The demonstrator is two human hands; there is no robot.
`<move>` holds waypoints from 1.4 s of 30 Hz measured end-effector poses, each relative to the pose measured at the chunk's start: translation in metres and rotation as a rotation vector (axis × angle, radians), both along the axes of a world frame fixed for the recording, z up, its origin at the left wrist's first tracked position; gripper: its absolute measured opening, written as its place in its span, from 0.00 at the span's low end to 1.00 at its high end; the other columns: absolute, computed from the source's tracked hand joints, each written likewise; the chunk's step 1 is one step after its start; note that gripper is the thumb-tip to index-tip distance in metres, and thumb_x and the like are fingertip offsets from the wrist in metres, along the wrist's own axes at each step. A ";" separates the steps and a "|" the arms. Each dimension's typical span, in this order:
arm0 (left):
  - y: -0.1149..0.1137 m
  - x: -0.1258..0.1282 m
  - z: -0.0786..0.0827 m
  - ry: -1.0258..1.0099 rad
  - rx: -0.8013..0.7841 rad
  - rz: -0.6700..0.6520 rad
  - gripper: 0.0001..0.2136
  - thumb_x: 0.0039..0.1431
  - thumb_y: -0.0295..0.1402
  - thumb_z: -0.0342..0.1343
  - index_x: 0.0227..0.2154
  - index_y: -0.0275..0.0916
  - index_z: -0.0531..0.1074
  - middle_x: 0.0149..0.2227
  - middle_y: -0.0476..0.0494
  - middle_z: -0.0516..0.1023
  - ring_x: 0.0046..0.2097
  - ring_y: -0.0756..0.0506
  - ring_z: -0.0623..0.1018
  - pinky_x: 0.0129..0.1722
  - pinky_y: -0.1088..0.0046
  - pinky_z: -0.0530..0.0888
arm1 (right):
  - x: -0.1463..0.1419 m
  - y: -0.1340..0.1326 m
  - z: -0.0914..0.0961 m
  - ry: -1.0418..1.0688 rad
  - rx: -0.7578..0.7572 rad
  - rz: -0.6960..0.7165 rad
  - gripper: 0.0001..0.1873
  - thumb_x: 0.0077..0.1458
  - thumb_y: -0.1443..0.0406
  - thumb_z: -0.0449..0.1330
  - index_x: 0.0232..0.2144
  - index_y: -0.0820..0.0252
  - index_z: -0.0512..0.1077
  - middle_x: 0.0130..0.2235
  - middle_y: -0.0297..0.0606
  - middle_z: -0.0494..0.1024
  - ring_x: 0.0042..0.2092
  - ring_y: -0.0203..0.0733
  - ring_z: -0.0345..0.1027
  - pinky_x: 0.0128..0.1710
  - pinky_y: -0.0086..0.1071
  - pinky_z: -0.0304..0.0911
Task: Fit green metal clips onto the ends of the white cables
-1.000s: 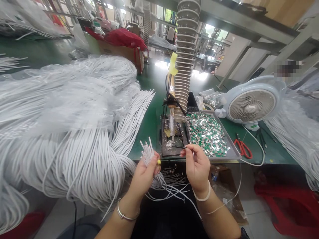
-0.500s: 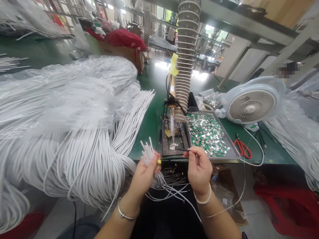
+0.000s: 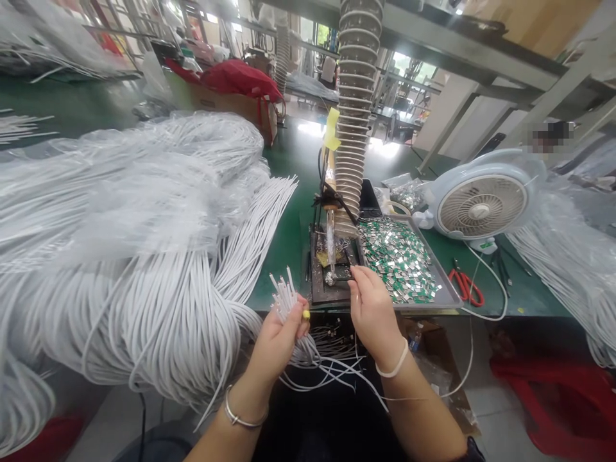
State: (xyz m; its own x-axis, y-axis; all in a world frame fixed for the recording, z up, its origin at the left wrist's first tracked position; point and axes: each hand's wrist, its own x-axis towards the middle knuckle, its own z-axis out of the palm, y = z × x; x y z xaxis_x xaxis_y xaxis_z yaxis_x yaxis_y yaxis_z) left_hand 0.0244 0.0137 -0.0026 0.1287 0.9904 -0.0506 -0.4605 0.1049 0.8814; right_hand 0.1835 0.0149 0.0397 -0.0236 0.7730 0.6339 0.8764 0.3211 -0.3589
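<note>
In my left hand [image 3: 279,333], the fingers are closed round a bundle of white cables [image 3: 285,294], their ends pointing up and the rest trailing below. A small yellow piece [image 3: 306,314] shows beside the fingertips. My right hand [image 3: 373,308] is closed in a pinch on a thin dark tool [image 3: 342,278], whose exact kind I cannot make out. The tool points left to the tip of an upright soldering iron [image 3: 330,240], where a shiny blob of solder [image 3: 330,278] shows. The iron is mounted over a dark metal stand [image 3: 317,289].
A grey tray [image 3: 450,292] of small green and silver circuit boards [image 3: 397,256] lies right of the stand. Farther right are red-handled pliers [image 3: 466,285] and a fan [image 3: 481,202]. A ribbed duct [image 3: 356,115] hangs behind the iron. Large white cable coils [image 3: 144,321] fill the left.
My right hand has moved up and left with the dark tool, closer to the iron's tip, and has turned over. My left hand keeps the cable bundle nearly still.
</note>
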 end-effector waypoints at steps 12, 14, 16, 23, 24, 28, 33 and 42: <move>-0.003 0.002 0.017 -0.173 -0.119 0.013 0.09 0.49 0.36 0.62 0.30 0.37 0.71 0.26 0.52 0.68 0.22 0.56 0.64 0.26 0.75 0.63 | 0.070 0.014 0.006 -0.115 -0.106 -0.165 0.13 0.59 0.69 0.45 0.37 0.64 0.69 0.36 0.46 0.74 0.39 0.45 0.67 0.39 0.39 0.64; -0.004 0.004 0.020 -0.207 -0.145 0.002 0.09 0.48 0.36 0.63 0.30 0.37 0.71 0.26 0.52 0.68 0.22 0.56 0.64 0.26 0.75 0.63 | 0.083 0.022 0.007 -0.149 -0.157 -0.168 0.13 0.59 0.69 0.46 0.36 0.65 0.69 0.35 0.47 0.74 0.39 0.47 0.67 0.40 0.39 0.63; -0.005 0.006 0.022 -0.222 -0.166 -0.011 0.09 0.48 0.35 0.63 0.30 0.36 0.72 0.26 0.51 0.69 0.22 0.56 0.64 0.26 0.75 0.63 | 0.092 0.029 0.008 -0.176 -0.203 -0.155 0.12 0.57 0.70 0.47 0.35 0.65 0.70 0.34 0.47 0.73 0.39 0.48 0.66 0.40 0.39 0.62; -0.004 0.014 0.026 -0.236 -0.224 -0.002 0.11 0.45 0.35 0.65 0.29 0.35 0.72 0.25 0.52 0.69 0.21 0.56 0.63 0.24 0.75 0.61 | 0.101 0.042 0.004 -0.212 -0.348 -0.101 0.09 0.53 0.72 0.49 0.26 0.60 0.67 0.29 0.42 0.71 0.34 0.45 0.63 0.35 0.35 0.58; -0.004 0.015 0.026 -0.232 -0.232 0.011 0.12 0.45 0.35 0.65 0.29 0.35 0.71 0.25 0.52 0.69 0.21 0.56 0.63 0.24 0.75 0.61 | 0.101 0.043 0.003 -0.208 -0.359 -0.090 0.09 0.53 0.72 0.49 0.25 0.59 0.67 0.29 0.41 0.70 0.33 0.44 0.63 0.34 0.34 0.58; -0.002 0.018 0.027 -0.214 -0.248 0.049 0.13 0.44 0.35 0.65 0.29 0.34 0.71 0.25 0.52 0.69 0.20 0.57 0.62 0.23 0.75 0.60 | 0.100 0.042 0.004 -0.180 -0.375 -0.047 0.08 0.52 0.71 0.50 0.23 0.58 0.64 0.27 0.38 0.68 0.31 0.42 0.62 0.32 0.33 0.57; -0.001 0.018 0.026 -0.202 -0.255 0.049 0.13 0.45 0.35 0.65 0.30 0.34 0.69 0.21 0.55 0.67 0.18 0.58 0.60 0.20 0.78 0.57 | 0.091 0.030 0.009 -0.101 -0.338 -0.030 0.07 0.54 0.69 0.49 0.26 0.58 0.64 0.28 0.38 0.69 0.31 0.42 0.63 0.32 0.33 0.58; -0.014 0.005 0.019 -0.125 -0.274 -0.165 0.16 0.42 0.40 0.66 0.27 0.33 0.69 0.17 0.55 0.67 0.15 0.59 0.56 0.17 0.79 0.53 | 0.047 -0.024 0.027 0.346 -0.303 0.205 0.05 0.58 0.68 0.51 0.31 0.58 0.66 0.30 0.35 0.69 0.31 0.36 0.65 0.30 0.27 0.62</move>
State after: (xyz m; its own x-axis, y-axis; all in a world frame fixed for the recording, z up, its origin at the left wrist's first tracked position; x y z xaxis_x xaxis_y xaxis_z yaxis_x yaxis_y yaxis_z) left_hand 0.0296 -0.0005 0.0166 0.3085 0.9072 -0.2859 -0.5203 0.4126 0.7477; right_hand 0.2307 -0.0089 0.0665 -0.0224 0.9249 0.3795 0.6190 0.3109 -0.7212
